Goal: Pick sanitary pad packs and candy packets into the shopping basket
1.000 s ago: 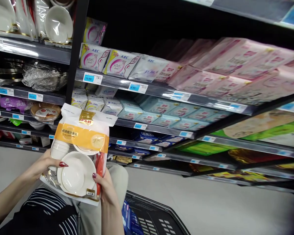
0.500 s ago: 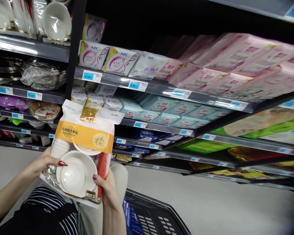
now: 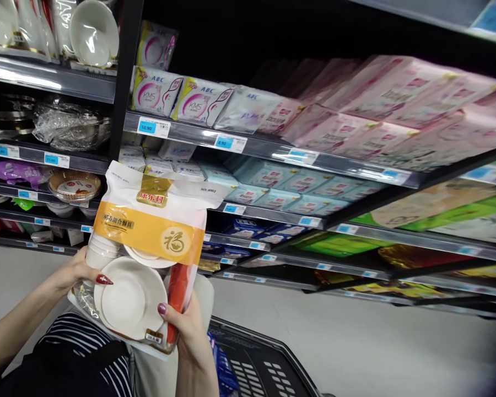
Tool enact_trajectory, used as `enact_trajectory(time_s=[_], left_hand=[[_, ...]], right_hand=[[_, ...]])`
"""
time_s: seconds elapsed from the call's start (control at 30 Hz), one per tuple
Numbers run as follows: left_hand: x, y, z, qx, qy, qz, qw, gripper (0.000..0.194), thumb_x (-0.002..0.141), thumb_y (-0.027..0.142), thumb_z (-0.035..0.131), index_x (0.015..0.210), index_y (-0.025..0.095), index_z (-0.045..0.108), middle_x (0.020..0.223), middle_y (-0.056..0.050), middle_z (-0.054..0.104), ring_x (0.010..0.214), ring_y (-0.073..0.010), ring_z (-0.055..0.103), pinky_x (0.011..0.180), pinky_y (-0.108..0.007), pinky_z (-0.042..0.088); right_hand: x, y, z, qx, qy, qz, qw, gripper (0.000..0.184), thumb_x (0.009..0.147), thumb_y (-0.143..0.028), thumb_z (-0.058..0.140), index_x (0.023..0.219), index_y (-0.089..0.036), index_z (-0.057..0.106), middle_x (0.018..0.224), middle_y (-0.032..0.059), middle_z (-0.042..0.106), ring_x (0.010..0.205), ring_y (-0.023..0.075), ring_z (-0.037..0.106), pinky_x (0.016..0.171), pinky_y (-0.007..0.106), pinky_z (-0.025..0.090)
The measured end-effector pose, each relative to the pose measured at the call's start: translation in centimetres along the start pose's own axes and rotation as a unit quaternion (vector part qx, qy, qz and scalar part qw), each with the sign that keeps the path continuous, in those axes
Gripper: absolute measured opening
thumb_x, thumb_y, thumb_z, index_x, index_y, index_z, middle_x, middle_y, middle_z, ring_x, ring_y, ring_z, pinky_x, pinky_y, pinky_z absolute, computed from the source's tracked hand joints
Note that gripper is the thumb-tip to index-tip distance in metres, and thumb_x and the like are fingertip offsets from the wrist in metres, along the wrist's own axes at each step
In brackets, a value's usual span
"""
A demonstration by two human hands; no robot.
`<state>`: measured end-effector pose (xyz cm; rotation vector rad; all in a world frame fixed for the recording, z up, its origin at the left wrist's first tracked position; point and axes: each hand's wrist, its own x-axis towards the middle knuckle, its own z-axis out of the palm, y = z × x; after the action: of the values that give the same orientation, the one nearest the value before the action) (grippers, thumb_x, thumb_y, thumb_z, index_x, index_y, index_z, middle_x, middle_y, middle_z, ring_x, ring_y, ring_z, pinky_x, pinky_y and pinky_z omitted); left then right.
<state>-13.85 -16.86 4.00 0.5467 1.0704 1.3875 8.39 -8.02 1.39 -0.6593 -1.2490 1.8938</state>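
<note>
Between my two hands is a pack of disposable tableware point(image 3: 149, 229), tilted with its front toward me. White cups point(image 3: 102, 251), round white bowls and plates point(image 3: 126, 300) and a red strip show through its clear window, below an orange band. My left hand point(image 3: 80, 275) grips the pack's left edge, its thumb lying over the front by the cups. On the opposite edge my right hand point(image 3: 186, 325) grips low down, thumb on the front near the red strip. The other fingers of both hands are hidden behind the pack.
A black shopping basket point(image 3: 268, 347) with a blue package point(image 3: 223, 366) stands low beside my leg. Ahead, shelves hold pink packs point(image 3: 397, 96), white ABC packs point(image 3: 155, 91) and light blue packs point(image 3: 268, 173). At left are wrapped bowls point(image 3: 94, 33) and metal pans point(image 3: 8, 118).
The tableware pack has tilted a little and its upper right corner now reaches further right and looks larger. Both hands keep their hold. The view has shifted slightly.
</note>
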Motion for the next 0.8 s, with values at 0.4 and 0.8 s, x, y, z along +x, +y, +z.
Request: enact_trajectory(time_s=[0.4,0.8], left_hand=[[0.4,-0.5,-0.6,-0.013,-0.067,0.03,0.997,0.064,0.052,0.014,0.083,0.115,0.012,0.07,0.105,-0.012,0.078,0.102,-0.0338,0.07,0.09,-0.04,0.055],[-0.3,0.2,0.5,0.087,-0.054,0.075,0.992,0.069,0.054,0.021,0.088,0.119,0.014,0.066,0.118,-0.01,0.074,0.118,-0.0336,0.063,0.1,-0.039,0.05]], right_hand=[[-0.4,-0.4,0.2,0.011,-0.003,0.006,1.0,0.064,0.059,-0.039,0.09,0.115,-0.023,0.062,0.107,0.0057,0.073,0.099,0.0277,0.067,0.086,0.037,0.055],[0.6,2.9,-2.3,0.045,0.001,-0.014,0.999,0.074,0.055,-0.04,0.09,0.12,-0.024,0.061,0.112,0.0065,0.072,0.102,0.0303,0.067,0.087,0.04,0.056]])
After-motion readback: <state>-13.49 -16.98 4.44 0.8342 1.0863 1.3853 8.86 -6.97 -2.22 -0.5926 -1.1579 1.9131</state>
